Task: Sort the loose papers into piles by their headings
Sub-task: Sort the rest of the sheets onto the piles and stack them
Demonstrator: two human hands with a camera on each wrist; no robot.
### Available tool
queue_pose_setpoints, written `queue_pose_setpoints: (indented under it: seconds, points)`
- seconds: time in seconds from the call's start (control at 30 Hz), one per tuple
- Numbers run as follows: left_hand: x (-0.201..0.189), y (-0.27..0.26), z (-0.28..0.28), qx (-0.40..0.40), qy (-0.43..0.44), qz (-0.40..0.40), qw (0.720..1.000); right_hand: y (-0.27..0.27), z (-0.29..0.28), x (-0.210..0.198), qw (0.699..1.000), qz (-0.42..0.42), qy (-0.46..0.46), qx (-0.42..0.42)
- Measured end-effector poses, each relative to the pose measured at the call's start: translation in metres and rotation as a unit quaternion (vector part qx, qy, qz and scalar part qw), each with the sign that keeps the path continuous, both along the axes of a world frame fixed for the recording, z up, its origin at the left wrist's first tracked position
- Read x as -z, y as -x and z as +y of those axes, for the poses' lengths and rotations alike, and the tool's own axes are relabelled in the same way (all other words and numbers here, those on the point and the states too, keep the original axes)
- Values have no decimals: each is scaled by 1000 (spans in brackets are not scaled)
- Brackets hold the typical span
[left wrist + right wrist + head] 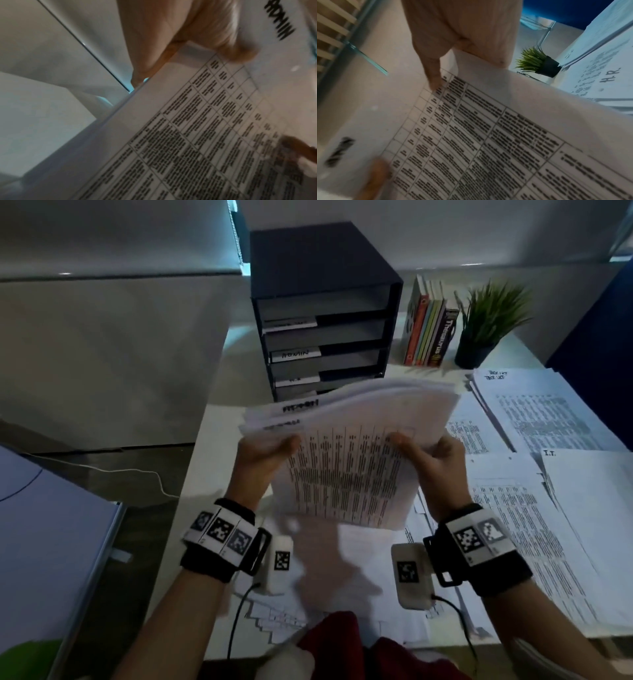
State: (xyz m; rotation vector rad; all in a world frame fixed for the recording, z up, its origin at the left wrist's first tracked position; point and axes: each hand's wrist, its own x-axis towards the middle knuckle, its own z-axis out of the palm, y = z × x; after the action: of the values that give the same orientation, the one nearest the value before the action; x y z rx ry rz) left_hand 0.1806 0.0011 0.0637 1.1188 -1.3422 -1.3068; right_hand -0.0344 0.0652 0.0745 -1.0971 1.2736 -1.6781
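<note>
Papers (346, 446) headed ADMIN (a thick stack) hang above the table (212, 460). Left hand (265, 455) and right hand (433, 460) pinch its side edges.

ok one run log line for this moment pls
left hand: grips ADMIN stack | right hand: grips same stack | stack: held above desk | IT pile: on desk

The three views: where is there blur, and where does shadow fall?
Head view: dim room, the held stack casts a shadow on the table, and the tray labels are smeared. Left wrist view: the left hand is blurred, yet the heading ADMIN stays readable. Right wrist view: the heading near the frame's left edge is smeared, while the plant is fairly sharp.
</note>
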Motion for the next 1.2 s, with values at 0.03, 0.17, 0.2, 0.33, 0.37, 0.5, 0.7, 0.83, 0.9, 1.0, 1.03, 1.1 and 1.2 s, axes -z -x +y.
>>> queue_pose_setpoints:
  seconds: [0.03, 0.17, 0.2, 0.33, 0.37, 0.5, 0.7, 0.83, 0.9, 1.0, 1.03, 1.1, 1.2]
  points:
    - [-8, 2, 3, -15, 26, 11, 999, -1, 1, -4, 1000, -1, 9, 4]
    - [-28, 0, -5, -45, 69, 118, 990, 7, -7, -25, 996, 2, 81, 34]
    - [-30, -1, -5, -36, 76, 122, 989, 8, -8, -27, 995, 1, 100, 28]
    - [-7, -2, -4, -2, 37, 32, 999, 12, -10, 0, 999, -23, 46, -11]
    - [3, -1, -3, -2, 18, 2, 1000, 13, -10, 12, 1000, -14, 10, -15]
    - [29, 6, -2, -24, -38, -97, 994, 25, -10, 33, 999, 9, -43, -12]
    - [3, 47, -21, -77, 61, -157, 983, 77, -37, 16, 999, 34, -24, -11]
    - [-32, 82, -39, -185, 157, -195, 950, 134, -58, 38, 944, 262, -200, -28]
    - [-48, 99, -46, -211, 179, -181, 944, 155, -63, 53, 855, 417, -298, -78]
    - [-59, 119, -58, -226, 188, -200, 935, 174, -63, 71, 684, 584, -405, -166]
    - [-61, 126, -60, -227, 182, -207, 934, 178, -64, 77, 644, 615, -413, -190]
    - [-61, 138, -59, -228, 183, -211, 933, 184, -64, 85, 611, 644, -403, -221]
    - [-57, 157, -55, -222, 190, -202, 935, 186, -65, 93, 583, 676, -384, -237]
